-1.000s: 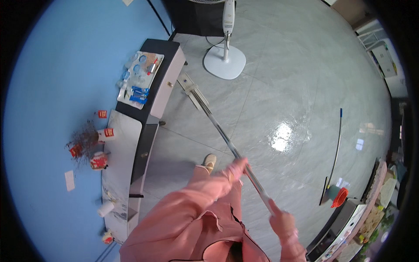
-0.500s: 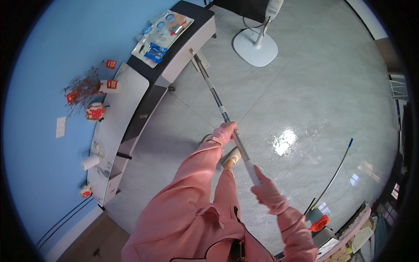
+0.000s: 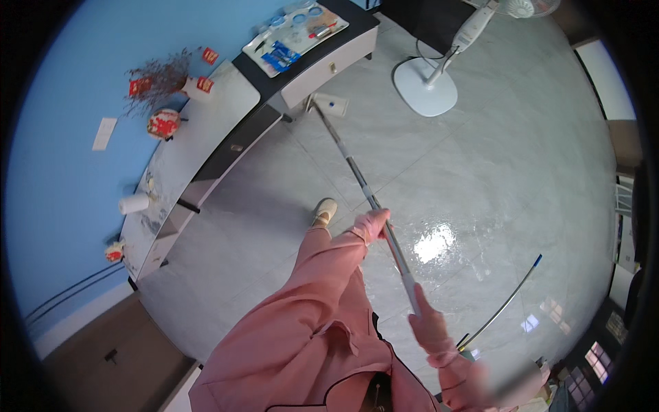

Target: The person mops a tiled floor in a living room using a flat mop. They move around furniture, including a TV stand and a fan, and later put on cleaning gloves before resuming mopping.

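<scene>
A flat mop with a long metal pole (image 3: 362, 178) runs slantwise across the floor. My left hand (image 3: 374, 224) is wrapped round the middle of the pole. My right hand (image 3: 430, 325) grips the light grey handle end (image 3: 411, 291), lower and to the right. The pale rectangular mop head (image 3: 331, 104) lies on the tiles beside the foot of the console, below its white drawer (image 3: 321, 73). Pink sleeves cover both my arms.
Along the left wall stands a long console (image 3: 206, 110) with a tray (image 3: 302, 41) of small items, a vase of dried twigs (image 3: 161, 77) and a paper roll (image 3: 134, 203). A white fan base (image 3: 425, 86) stands ahead. Another pole (image 3: 504, 302) leans at the right. The floor (image 3: 436, 242) shines wet.
The mop head has come out further from beside the console and shows more fully. A shoe now shows further forward and left. Both hands keep their hold, and the view has shifted.
</scene>
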Demonstrator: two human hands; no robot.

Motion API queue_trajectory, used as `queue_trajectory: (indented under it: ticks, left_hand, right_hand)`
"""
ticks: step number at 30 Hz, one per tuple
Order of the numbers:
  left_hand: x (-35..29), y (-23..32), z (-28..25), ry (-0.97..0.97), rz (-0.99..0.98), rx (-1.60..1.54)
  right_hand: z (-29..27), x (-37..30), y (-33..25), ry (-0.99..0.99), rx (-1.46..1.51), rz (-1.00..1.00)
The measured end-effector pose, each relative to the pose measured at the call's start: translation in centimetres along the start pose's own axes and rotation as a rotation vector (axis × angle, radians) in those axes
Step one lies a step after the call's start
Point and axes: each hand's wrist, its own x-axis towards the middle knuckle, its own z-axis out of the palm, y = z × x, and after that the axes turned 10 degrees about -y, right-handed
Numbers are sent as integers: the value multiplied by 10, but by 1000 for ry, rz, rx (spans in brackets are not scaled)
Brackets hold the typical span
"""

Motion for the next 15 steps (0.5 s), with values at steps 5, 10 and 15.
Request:
queue_trajectory:
  ticks: [5,10,15]
  left_hand:
    - [-9,-20,-21,49,-9,-30]
    - [-36,-117,24,-182,-48,-99]
    - [-104,-159,80,-248,-143,-190]
  right_hand:
    - [11,-1,-15,-223,-72,95]
    - [-7,-82,18,-303,-122,261]
    - [-28,-159,16,-386,-36,337]
